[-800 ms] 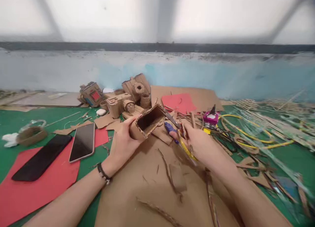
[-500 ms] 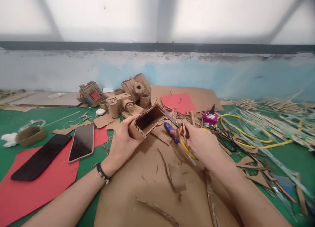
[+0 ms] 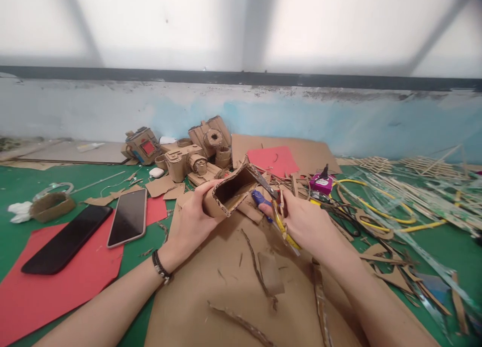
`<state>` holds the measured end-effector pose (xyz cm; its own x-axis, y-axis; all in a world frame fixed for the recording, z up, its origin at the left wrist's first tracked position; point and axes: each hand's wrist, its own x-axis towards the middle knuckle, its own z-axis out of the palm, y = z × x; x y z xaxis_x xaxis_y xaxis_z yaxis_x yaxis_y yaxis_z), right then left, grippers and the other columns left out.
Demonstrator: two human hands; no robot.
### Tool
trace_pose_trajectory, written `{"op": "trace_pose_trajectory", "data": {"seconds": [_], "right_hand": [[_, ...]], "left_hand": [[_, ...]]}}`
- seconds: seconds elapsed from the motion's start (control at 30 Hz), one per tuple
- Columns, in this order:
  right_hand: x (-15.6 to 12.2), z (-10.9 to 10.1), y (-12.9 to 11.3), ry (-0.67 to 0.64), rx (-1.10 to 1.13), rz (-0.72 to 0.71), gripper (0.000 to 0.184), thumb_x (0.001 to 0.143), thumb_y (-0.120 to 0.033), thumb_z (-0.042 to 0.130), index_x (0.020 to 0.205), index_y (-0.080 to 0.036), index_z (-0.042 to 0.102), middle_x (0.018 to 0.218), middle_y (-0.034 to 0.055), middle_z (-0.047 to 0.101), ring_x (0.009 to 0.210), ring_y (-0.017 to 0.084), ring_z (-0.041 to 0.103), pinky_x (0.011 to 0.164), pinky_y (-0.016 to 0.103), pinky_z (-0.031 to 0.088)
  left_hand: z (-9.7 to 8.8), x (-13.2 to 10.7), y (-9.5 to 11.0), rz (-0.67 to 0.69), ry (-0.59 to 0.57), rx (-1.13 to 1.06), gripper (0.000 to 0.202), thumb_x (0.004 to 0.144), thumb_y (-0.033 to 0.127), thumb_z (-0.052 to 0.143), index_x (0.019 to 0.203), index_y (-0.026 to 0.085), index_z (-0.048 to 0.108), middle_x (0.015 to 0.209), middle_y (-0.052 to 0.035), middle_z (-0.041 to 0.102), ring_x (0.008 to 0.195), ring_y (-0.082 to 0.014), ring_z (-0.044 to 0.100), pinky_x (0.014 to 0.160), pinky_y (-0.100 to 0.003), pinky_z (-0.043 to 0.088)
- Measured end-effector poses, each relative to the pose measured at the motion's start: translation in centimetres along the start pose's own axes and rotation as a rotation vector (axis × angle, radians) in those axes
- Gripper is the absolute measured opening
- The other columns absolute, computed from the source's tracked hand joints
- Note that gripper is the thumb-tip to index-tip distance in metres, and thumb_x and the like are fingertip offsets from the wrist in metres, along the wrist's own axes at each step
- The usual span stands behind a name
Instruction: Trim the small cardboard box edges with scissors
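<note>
My left hand [image 3: 192,226] is wrapped round a hollow cardboard box [image 3: 216,206], its open end tilted up toward me. My right hand [image 3: 307,221] grips scissors with yellow handles [image 3: 279,221]. The scissor blades [image 3: 265,184] reach the box's far right rim; how far they are parted I cannot make out. Behind the scissors lies a blue tool [image 3: 259,197], partly covered. Below both hands a large cardboard sheet [image 3: 188,307] carries torn cardboard strips [image 3: 241,321] and a small cardboard piece [image 3: 271,271].
At left, a black phone [image 3: 68,239] and a light-edged phone [image 3: 128,216] rest on red paper [image 3: 75,297]. Cardboard cameras [image 3: 181,163] stand at the back. To the right lie a purple box [image 3: 321,182], yellow tubing [image 3: 391,214], cardboard scraps [image 3: 395,274] and thin sticks [image 3: 433,201].
The box and both hands have shifted slightly. The view has moved a little, so the background sits lower. Both hands keep their holds, with the blades still at the rim.
</note>
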<state>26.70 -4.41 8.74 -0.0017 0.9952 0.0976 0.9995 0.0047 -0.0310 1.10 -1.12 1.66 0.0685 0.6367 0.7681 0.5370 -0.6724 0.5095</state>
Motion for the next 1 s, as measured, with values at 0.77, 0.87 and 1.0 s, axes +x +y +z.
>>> {"op": "trace_pose_trajectory", "data": {"seconds": [0.77,0.87,1.0], "right_hand": [[0.5,1.2,1.3,0.132,0.039,-0.086,0.026,0.109,-0.047,0.052,0.104,-0.022,0.059,0.096,0.0124,0.081,0.085,0.03,0.077,0.065,0.032,0.032],[0.5,0.8,1.0,0.105,-0.029,-0.045,0.029,0.11,-0.048,0.052,0.107,-0.021,0.063,0.092,0.013,0.081,0.083,0.031,0.077,0.063,0.033,0.028],[0.4,0.1,0.8,0.049,-0.152,0.022,0.023,0.109,-0.039,0.052,0.11,-0.021,0.068,0.089,0.014,0.081,0.084,0.031,0.079,0.061,0.033,0.023]], "left_hand": [[-0.3,-0.3,-1.7,0.067,-0.037,-0.05,0.068,0.084,0.027,0.09,0.145,0.03,0.06,0.131,-0.0067,0.078,0.113,-0.025,0.08,0.1,-0.037,0.065],[-0.3,-0.4,-1.9,0.044,-0.043,-0.074,0.068,0.085,0.029,0.09,0.146,0.03,0.059,0.134,-0.0069,0.078,0.115,-0.0266,0.08,0.102,-0.04,0.066],[-0.4,-0.4,-2.0,-0.001,-0.058,-0.084,0.066,0.086,0.035,0.089,0.145,0.032,0.058,0.135,-0.0038,0.077,0.116,-0.0291,0.079,0.103,-0.043,0.066]]}}
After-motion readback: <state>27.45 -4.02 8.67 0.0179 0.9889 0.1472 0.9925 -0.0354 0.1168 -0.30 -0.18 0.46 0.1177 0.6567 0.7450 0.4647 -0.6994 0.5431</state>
